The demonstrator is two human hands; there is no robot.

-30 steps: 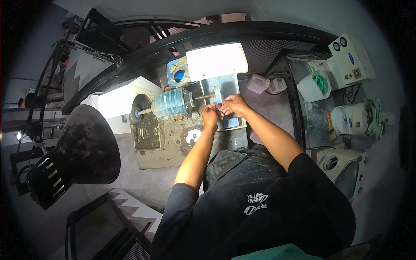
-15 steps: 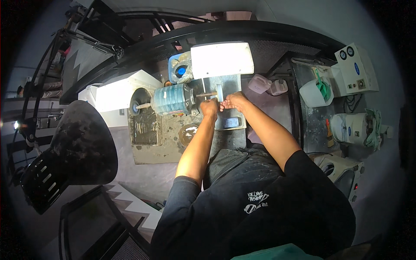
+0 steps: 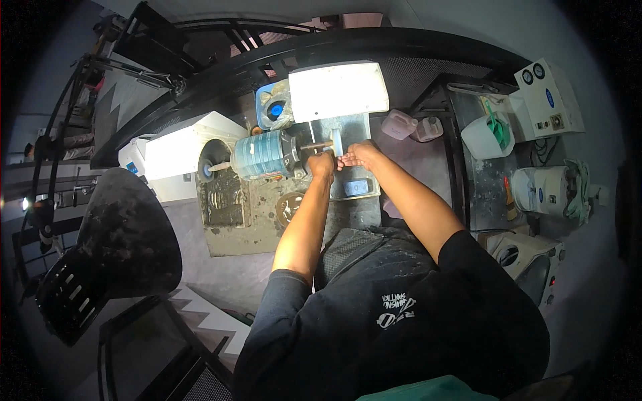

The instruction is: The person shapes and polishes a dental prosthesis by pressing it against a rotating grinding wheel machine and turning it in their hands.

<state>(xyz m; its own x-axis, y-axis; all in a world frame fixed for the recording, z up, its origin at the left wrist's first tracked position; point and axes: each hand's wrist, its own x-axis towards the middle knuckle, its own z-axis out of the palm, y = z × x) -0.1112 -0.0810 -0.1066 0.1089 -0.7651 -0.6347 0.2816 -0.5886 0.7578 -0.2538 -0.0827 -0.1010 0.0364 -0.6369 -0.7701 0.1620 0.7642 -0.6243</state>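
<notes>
Motor (image 3: 259, 155), blue-wrapped, lies on the grey bench (image 3: 231, 244) with its shaft (image 3: 315, 145) pointing right. Near that shaft, the left hand (image 3: 322, 164) and right hand (image 3: 363, 156) are close together, fingers bent, though I cannot tell whether they grip anything. The pale wheel (image 3: 337, 142) on the shaft's end stands right by the fingers.

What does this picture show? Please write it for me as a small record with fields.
Hands: left hand and right hand close together, near the pale wheel
Held thing: too small to tell
Machine: blue ribbed cylinder, with a shaft toward the wheel
Left side: black lamp
Right side: white bucket with green scoop
</notes>
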